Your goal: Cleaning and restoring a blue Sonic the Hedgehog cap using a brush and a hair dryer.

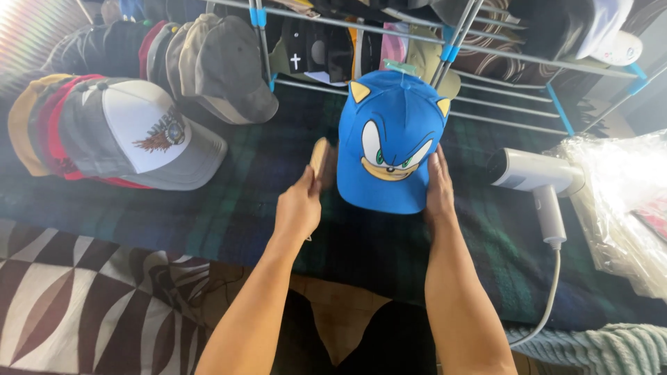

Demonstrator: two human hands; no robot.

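Two bare hands work at mid-frame: the left hand (299, 205) grips a small tan brush (319, 157) beside the blue cartoon cap (389, 142), while the right hand (439, 182) presses flat against its right edge. Steadying the cap on the dark plaid cloth (229, 201) should let brush strokes stay light. Bristles are hidden; farther up, the hat rack (486, 69) and stacked caps (118, 128) run out of frame.

Matt blue cloth cap (386, 139), smooth wooden brush (319, 157), glossy white plastic steamer (535, 173) — crinkled clear plastic wrap (618, 187).
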